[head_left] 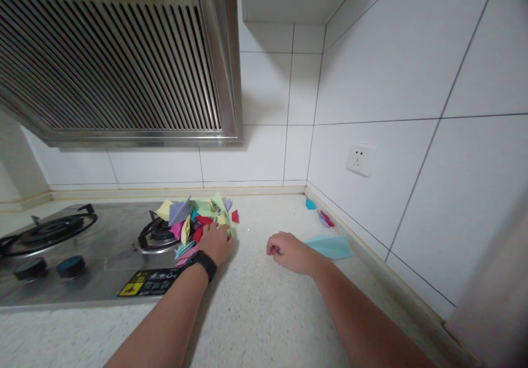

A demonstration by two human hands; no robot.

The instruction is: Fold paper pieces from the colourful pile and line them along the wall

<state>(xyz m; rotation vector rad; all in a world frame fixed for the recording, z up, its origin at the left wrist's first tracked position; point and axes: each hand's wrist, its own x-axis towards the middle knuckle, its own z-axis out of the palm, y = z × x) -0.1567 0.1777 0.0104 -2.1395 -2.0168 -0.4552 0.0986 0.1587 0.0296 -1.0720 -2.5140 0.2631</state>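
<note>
Against a heap of folded coloured paper pieces (181, 214) on the right side of the stove, my left hand (215, 242) has its fingers bent in among the paper. It wears a black wristband (205, 265); its fingertips are partly hidden. The heap mixes yellow, purple, green, red, pink and blue pieces. My right hand (289, 252) rests over the counter with its fingers curled in and nothing visible in them. Behind its wrist lies a flat light-blue paper sheet (332, 246), partly covered by the forearm.
The steel gas stove (103, 285) with its burner (53, 229) and knobs fills the left. A range hood (124, 71) hangs above. By the right wall lie a blue paper piece (310, 204) and a red-purple one (325, 219). A socket (362, 159) is on that wall.
</note>
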